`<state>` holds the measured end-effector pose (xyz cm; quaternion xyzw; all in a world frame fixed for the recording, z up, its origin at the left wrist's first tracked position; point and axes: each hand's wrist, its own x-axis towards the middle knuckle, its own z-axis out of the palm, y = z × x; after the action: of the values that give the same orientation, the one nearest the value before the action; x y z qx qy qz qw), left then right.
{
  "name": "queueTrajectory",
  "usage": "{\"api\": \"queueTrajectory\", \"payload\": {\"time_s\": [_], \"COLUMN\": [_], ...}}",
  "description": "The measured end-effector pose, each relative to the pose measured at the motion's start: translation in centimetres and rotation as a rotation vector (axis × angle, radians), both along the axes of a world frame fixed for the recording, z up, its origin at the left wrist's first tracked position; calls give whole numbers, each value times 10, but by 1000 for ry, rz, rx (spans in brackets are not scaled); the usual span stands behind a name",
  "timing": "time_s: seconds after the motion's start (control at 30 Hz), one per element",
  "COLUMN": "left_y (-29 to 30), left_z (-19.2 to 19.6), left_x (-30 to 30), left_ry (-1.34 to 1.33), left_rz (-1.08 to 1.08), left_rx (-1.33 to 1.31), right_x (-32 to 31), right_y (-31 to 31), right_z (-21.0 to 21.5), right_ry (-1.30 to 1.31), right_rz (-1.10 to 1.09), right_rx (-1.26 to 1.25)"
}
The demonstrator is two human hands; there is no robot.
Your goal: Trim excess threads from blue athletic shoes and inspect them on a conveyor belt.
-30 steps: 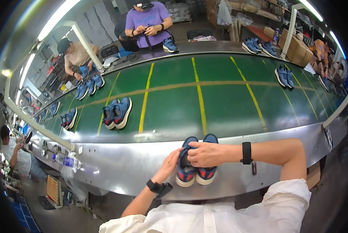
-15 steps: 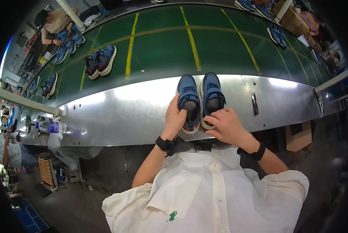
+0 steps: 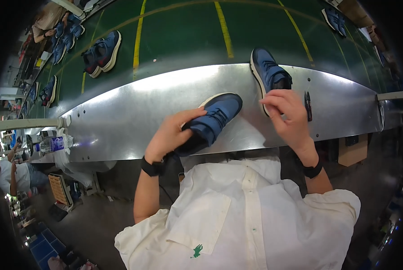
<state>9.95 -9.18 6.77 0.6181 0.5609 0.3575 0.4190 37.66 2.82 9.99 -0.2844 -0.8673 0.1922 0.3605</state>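
A blue shoe with a dark toe and cream sole (image 3: 219, 114) slants over the near part of the glossy metal worktop (image 3: 129, 121), its long axis running from the heel at lower left to the rounded toe at upper right. The left hand (image 3: 169, 132) has its grip clasped on that shoe's left side. A matching blue shoe with a broad strap (image 3: 270, 68) points away and slightly left, toe reaching over the smooth green belt (image 3: 179, 40). The right hand (image 3: 291, 116) curls at its heel; whether this grip pinches it, I cannot tell.
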Motion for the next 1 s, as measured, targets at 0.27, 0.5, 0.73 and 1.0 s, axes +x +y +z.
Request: {"api": "queueTrajectory", "payload": {"time_s": [0.27,0.5,0.73,1.0], "left_y": [-18,-31,-31,-26], "left_z": [31,-10,-18,-18], "left_x": [13,54,50,49], "left_ry": [332,330,480,492], "left_rz": [372,610,483,475], "left_rx": [249,434,485,435], "right_x": [-97,-163,-174,-119], "right_y": [3,6,5,8], "right_z": [-31,-48,-52,-45], "right_ry": [37,-171,-240,573], "right_rz": [301,517,537,27], "right_rx": [-373,-781,-781,-694]}}
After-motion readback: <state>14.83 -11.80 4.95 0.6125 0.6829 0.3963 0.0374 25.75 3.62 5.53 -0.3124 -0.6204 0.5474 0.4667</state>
